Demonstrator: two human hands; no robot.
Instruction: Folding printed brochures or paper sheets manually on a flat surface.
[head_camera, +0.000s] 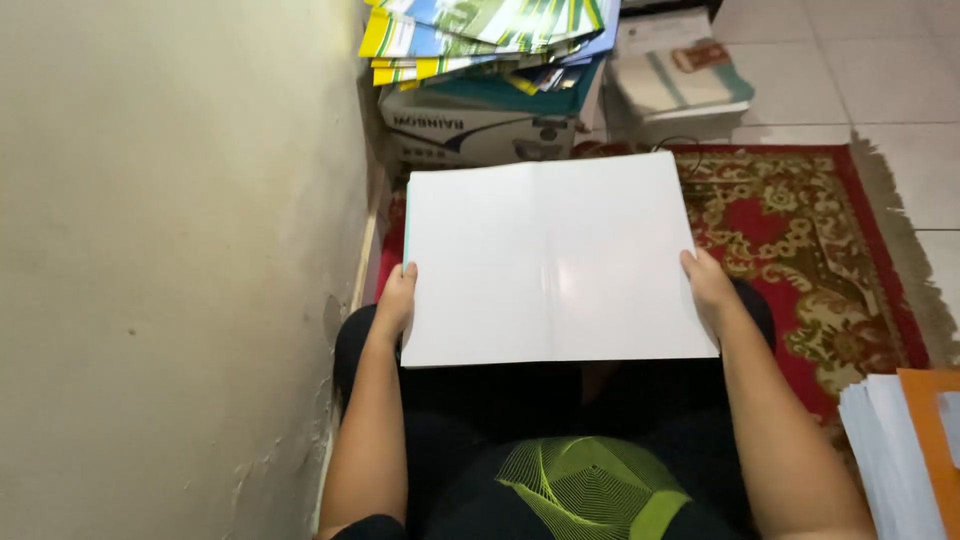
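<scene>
at the far left stands a bare cream wall (170, 270), scuffed low down, and the person sits tight against it on the floor.

the left hand (397, 300) has its grip closed on the left edge of a white sheet stack (550, 260), thumb on top, fingers hidden under it. a thin teal edge shows along that side, so it may be a folder or cover beneath the white. the stack is held flat and level over the lap, above the knees, with a faint crease or glare line down its middle. the right hand (708, 285) grips the right edge the same way, thumb over and fingers under.

as i read it, the step in hand is holding the stack up square between both hands, perhaps checking or evening it. any next move would call for keeping both sides pinched evenly so the sheets do not slide or sag in the middle.

behind the stack, a cardboard box (480, 130) sits against the wall; what is inside i cannot see, but a slumped pile of coloured booklets (480, 30) lies on top of it. just right of that is another pile of paper bundles (675, 80) on the tiles. a red patterned rug (810, 240) lies under the person. at the far right corner is a pile of white paper (885, 450) with an orange folder (930, 430) on it.
</scene>
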